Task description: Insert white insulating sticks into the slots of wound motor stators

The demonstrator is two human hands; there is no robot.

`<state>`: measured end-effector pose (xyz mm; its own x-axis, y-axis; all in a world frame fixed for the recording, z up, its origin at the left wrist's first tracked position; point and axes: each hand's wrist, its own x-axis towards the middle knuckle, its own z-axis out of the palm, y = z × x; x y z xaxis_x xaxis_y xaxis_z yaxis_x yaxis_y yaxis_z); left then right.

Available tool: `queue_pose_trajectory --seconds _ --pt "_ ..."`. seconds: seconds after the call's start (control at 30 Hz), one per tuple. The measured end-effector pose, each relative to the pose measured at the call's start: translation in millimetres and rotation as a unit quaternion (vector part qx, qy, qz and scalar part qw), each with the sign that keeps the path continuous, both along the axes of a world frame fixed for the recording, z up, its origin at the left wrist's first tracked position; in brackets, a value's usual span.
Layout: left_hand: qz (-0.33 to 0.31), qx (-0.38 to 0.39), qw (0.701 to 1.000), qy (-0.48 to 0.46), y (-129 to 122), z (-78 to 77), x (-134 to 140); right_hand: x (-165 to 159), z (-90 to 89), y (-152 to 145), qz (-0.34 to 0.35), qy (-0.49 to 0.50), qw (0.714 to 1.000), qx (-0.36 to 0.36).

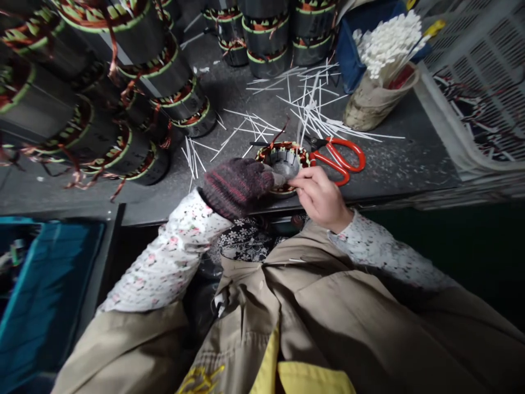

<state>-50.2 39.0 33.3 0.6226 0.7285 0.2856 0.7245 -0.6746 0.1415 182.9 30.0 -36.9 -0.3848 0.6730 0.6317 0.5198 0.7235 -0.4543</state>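
Observation:
A motor stator (285,160) with copper windings and pale green insulation lies on the bench before me, its round bore facing up. My left hand (241,185), in a dark knitted glove with bare fingertips, is closed on the stator's near left rim. At the near right rim, the thumb and forefinger of my right hand (320,196) are pinched together; what lies between them is too small to make out. Red-handled scissors (348,157) lie just right of the stator, their blades partly hidden behind it. A reddish wire end sticks up from the far rim.
Stacked stators (180,104) crowd the left and back. Thin white sleeving pieces (311,109) are strewn beyond the stator. A worn cup (365,106) full of white sticks stands by a blue bin (348,49). At right is a white basket (447,142); a teal crate (61,273) sits lower left.

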Motion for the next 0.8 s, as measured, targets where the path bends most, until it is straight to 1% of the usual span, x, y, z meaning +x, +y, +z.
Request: queue_pose_trajectory --seconds 0.07,0.13,0.2,0.27,0.3,0.33,0.37,0.43,0.47,0.5,0.53,0.6,0.67,0.73,0.8 --pt "-0.014 -0.009 0.999 0.029 5.2 6.4 0.9 -3.7 -1.1 0.3 -0.009 -0.006 1.0 0.0" --pt "-0.032 -0.017 0.998 0.056 9.4 14.2 3.6 -7.6 2.4 -1.6 -0.021 -0.012 1.0 -0.002" --pt "-0.076 -0.027 0.99 0.111 13.1 23.5 6.4 -9.5 8.5 -3.6 -0.017 -0.007 1.0 0.002" --pt "-0.128 -0.02 0.978 0.166 15.5 32.3 7.9 -5.6 14.9 0.0 -0.011 0.029 0.999 0.021" --pt "-0.145 -0.001 0.973 0.18 16.1 35.1 7.9 -0.3 17.4 5.6 -0.022 0.058 0.997 0.037" --pt "-0.154 0.023 0.971 0.181 16.5 36.1 7.3 7.6 19.3 14.4 -0.05 0.088 0.994 0.053" --pt "-0.159 0.049 0.971 0.172 17.0 35.0 6.4 18.0 20.4 26.5 -0.093 0.116 0.987 0.068" --pt "-0.167 0.078 0.974 0.129 19.4 26.3 4.7 44.2 20.6 59.6 -0.2 0.157 0.963 0.089" --pt "-0.174 0.074 0.978 0.091 21.4 19.5 4.3 58.5 20.0 79.0 -0.246 0.168 0.95 0.093" --pt "-0.186 0.063 0.979 0.055 23.5 11.8 4.7 72.1 19.2 98.9 -0.278 0.172 0.941 0.091" --pt "-0.192 0.055 0.98 0.016 25.0 3.9 5.7 84.4 18.4 118.0 -0.297 0.163 0.937 0.083" --pt "-0.186 0.056 0.98 -0.04 24.4 -10.9 9.8 102.9 17.1 149.7 -0.303 0.114 0.944 0.063" --pt "-0.14 0.082 0.984 -0.077 17.5 -23.2 15.6 113.3 16.6 168.0 -0.293 0.057 0.953 0.047" --pt "-0.078 0.108 0.985 -0.112 6.9 -32.3 21.5 118.5 16.8 172.9 -0.281 0.024 0.958 0.043" --pt "-0.036 0.116 0.983 -0.137 -2.3 -37.4 25.3 121.5 17.1 169.7 -0.272 0.013 0.961 0.048"
